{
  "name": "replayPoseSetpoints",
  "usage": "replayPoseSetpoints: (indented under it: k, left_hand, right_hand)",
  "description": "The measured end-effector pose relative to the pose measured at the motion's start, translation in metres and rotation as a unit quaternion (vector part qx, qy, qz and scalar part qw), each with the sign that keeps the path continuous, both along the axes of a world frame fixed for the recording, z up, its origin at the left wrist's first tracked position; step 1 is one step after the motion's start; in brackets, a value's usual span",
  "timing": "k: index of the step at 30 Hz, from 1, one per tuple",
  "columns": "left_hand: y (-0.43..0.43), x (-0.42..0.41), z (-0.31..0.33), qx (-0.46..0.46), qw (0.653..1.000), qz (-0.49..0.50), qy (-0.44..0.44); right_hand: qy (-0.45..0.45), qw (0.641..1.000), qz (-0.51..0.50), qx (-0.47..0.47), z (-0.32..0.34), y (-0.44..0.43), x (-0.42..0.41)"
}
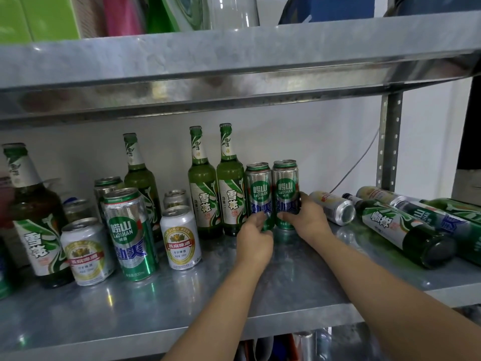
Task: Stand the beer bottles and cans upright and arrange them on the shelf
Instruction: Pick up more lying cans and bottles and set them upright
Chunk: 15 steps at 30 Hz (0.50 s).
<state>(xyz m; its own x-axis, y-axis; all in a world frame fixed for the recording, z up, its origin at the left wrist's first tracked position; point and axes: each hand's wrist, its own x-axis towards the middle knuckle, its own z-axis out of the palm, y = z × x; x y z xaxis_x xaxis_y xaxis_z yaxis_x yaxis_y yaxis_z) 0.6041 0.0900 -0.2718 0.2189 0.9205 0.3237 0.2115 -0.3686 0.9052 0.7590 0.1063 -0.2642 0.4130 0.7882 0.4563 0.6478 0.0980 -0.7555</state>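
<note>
Two bare forearms are seen, with no sleeve, watch or ring worn on them. The left hand (253,239) and right hand (307,220) are ungloved, and the nails are kept short.

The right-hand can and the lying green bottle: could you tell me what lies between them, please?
In the head view, a silver can lies on its side between the can held by the right hand and the lying bottle.

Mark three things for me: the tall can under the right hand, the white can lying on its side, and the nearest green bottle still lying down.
Tall green can (285,188), head view: on the round logo.
Lying white can (334,206), head view: on its side wall.
Lying green bottle (400,227), head view: on the label.
</note>
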Motion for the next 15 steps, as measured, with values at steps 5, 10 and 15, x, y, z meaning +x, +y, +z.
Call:
replayPoseSetpoints:
  k: [5,10,15]
  left_hand:
    - [-0.0008,0.0002,0.0012,-0.001,1.0,0.003,0.006]
    - [-0.0003,-0.0001,0.001,0.0,1.0,0.006,0.011]
    - [-0.001,0.0003,0.0008,-0.003,1.0,0.005,0.009]
  right_hand:
    - [-0.01,1.0,-0.006,-0.004,0.0009,-0.0004,0.0002]
    - [-0.018,1.0,-0.012,-0.006,0.0012,-0.0016,-0.0011]
    - [-0.013,1.0,-0.012,-0.006,0.0017,-0.0021,-0.0023]
